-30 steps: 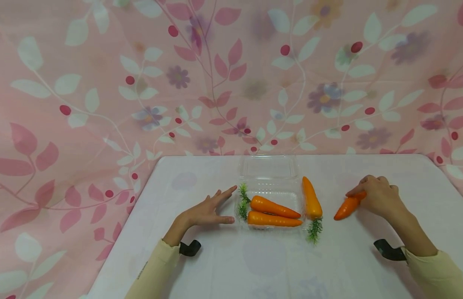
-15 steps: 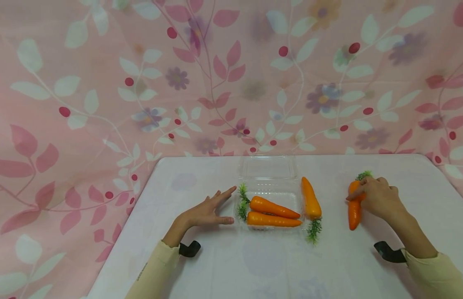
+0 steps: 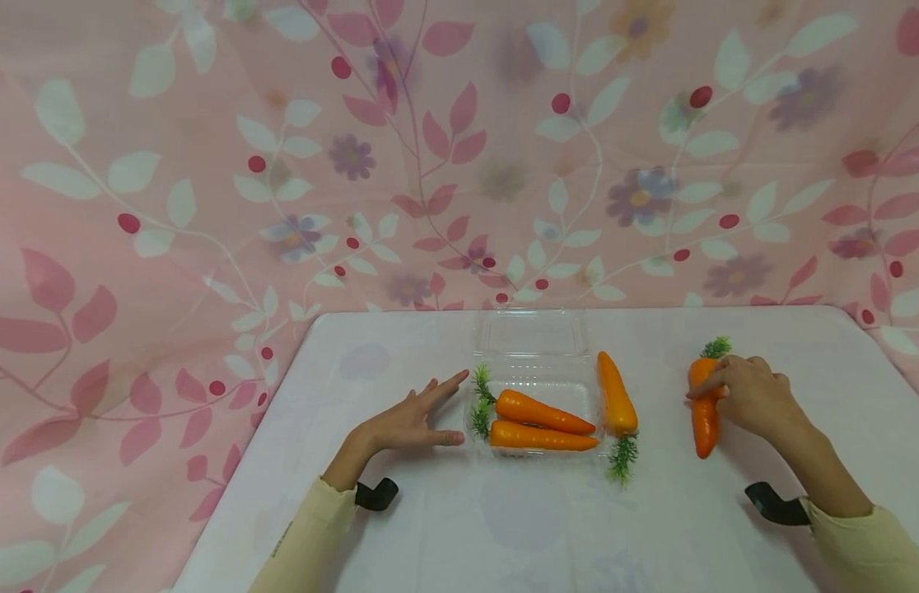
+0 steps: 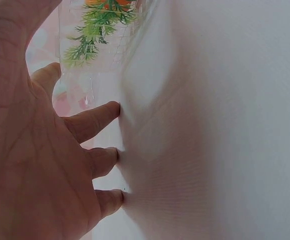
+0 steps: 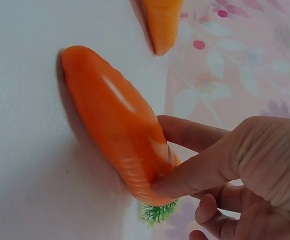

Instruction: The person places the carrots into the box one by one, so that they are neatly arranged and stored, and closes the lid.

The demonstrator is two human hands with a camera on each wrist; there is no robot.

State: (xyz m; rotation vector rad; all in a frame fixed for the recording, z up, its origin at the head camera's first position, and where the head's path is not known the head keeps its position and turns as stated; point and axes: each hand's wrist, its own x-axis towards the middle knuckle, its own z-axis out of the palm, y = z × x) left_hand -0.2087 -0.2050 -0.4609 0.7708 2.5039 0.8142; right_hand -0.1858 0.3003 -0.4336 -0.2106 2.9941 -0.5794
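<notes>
The right hand [image 3: 756,399] pinches an orange carrot [image 3: 704,424] near its thick end; the tip points toward the front and green leaves stick out behind. In the right wrist view, thumb and fingers of the hand [image 5: 244,170] lie on either side of this carrot [image 5: 115,120]. The left hand [image 3: 403,424], fingers spread, is beside the left edge of a clear plastic box [image 3: 534,383]. Two carrots [image 3: 544,412] lie in the box, leaves to the left. In the left wrist view, fingertips of the left hand [image 4: 50,140] rest on the white cloth, near green leaves [image 4: 97,27].
Another carrot [image 3: 618,395] lies just right of the box, its leaves toward the front. The box's clear lid [image 3: 532,332] lies open behind it. A white cloth [image 3: 541,527] covers the table, and a pink floral curtain [image 3: 445,165] hangs behind.
The carrot under the right hand has turned so its tip points more toward the front, and its leaves have come into view. The left hand has stayed in place.
</notes>
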